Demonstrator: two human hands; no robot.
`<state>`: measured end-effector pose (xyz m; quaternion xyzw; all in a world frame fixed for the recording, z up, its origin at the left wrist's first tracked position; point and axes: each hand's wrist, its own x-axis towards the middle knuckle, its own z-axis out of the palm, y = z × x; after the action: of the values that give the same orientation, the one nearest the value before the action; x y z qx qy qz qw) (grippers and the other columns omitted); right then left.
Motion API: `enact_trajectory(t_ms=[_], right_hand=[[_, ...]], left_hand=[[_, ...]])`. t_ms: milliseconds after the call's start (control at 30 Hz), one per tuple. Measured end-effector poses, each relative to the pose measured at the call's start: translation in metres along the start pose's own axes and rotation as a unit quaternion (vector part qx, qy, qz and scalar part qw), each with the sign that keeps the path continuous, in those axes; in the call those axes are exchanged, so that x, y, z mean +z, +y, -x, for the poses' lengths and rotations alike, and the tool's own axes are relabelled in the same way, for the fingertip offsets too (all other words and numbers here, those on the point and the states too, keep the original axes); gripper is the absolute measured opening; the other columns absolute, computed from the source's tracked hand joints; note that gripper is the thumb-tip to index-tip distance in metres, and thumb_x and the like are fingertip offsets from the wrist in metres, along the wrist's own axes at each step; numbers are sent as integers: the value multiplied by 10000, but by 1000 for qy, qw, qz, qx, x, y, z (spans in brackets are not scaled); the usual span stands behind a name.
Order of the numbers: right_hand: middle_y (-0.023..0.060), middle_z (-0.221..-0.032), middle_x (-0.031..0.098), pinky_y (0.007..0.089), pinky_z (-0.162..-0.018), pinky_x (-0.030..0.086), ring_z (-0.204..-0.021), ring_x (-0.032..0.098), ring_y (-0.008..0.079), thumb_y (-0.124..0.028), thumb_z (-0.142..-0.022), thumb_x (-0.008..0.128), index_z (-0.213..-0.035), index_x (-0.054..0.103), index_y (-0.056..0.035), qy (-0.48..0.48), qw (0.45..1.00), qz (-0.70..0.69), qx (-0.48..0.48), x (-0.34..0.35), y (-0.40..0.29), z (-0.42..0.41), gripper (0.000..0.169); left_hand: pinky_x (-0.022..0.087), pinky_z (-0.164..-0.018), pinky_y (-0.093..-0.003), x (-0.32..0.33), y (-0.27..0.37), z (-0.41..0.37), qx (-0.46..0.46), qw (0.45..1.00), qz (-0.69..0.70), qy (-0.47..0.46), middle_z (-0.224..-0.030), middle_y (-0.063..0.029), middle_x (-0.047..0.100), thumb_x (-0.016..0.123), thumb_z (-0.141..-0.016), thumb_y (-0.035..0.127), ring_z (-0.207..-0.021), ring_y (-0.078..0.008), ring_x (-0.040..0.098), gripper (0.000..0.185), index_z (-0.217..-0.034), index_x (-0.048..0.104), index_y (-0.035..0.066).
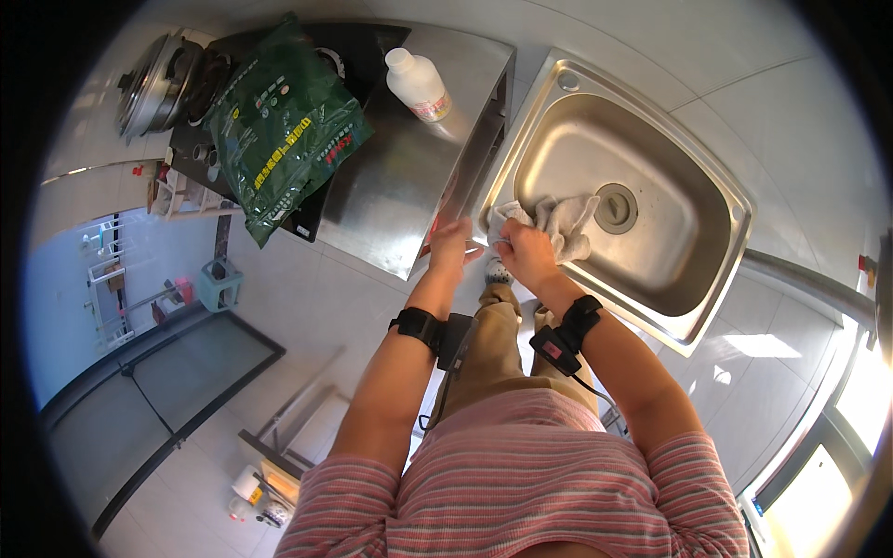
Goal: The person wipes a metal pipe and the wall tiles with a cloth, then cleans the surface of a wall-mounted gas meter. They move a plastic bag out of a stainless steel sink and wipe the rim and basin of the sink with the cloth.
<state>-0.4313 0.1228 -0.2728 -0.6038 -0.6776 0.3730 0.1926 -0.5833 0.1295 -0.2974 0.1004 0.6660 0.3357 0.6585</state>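
My right hand (527,251) grips a light grey cloth (568,220) at the left rim of the stainless steel sink (670,150). Part of the cloth hangs over that rim into the basin, close to the drain strainer (617,208). My left hand (451,244) hovers beside the right one, near the front corner of the steel counter (380,202). Its fingers are apart and nothing shows in them. Below both hands are my trouser legs and one shoe (498,272).
A white bottle (421,87) stands on the steel counter. To its left, a large green plastic bag (289,132) bearing writing lies over the black cooktop (230,45). A lidded metal pot (157,84) sits farther left. A glass-panelled door (188,376) is at lower left.
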Motion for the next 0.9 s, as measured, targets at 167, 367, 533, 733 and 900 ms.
enact_trajectory(t_ms=[167, 367, 533, 733, 900], right_hand=[[188, -742, 599, 407, -631, 466, -709, 582, 361, -124, -713, 580, -811, 529, -12, 53, 987, -143, 58, 3, -10, -22, 158], [155, -642, 575, 392, -566, 457, -618, 584, 323, -131, -706, 635, -788, 511, -41, 49, 999, 4, -25, 19, -25, -21, 174], [156, -644, 583, 401, -591, 462, -643, 582, 343, -174, -703, 649, -773, 508, -56, 66, 997, 21, 29, 20, -23, -49, 197], [170, -678, 589, 436, -633, 454, -683, 575, 363, -197, -708, 628, -781, 503, -51, 116, 989, -21, 89, 1, -11, -82, 205], [166, -694, 594, 439, -622, 460, -695, 578, 357, -222, -687, 636, -743, 529, -53, 90, 989, 7, 119, 0, -10, -90, 208]], left_hand=[[513, -590, -315, -2, 0, 3, -16, 1000, 21, -11, -872, -59, 519, 513, -848, 220, -663, -170, 551, 246, -975, 506, 11], [485, -634, -330, 1, 6, 11, -44, 994, 94, -14, -751, -33, 518, 448, -893, 285, -666, -165, 535, 195, -862, 500, 100], [492, -650, -340, -6, 2, 8, -32, 998, 48, -38, -782, -28, 503, 454, -889, 248, -670, -168, 544, 156, -868, 498, 100], [514, -667, -353, -5, 0, 6, -32, 994, 97, -40, -764, -23, 496, 511, -865, 209, -634, -172, 549, 147, -870, 505, 62], [519, -697, -379, -6, -8, 0, -26, 985, 160, -55, -834, -18, 501, 516, -867, 170, -658, -193, 561, 117, -884, 510, 54]])
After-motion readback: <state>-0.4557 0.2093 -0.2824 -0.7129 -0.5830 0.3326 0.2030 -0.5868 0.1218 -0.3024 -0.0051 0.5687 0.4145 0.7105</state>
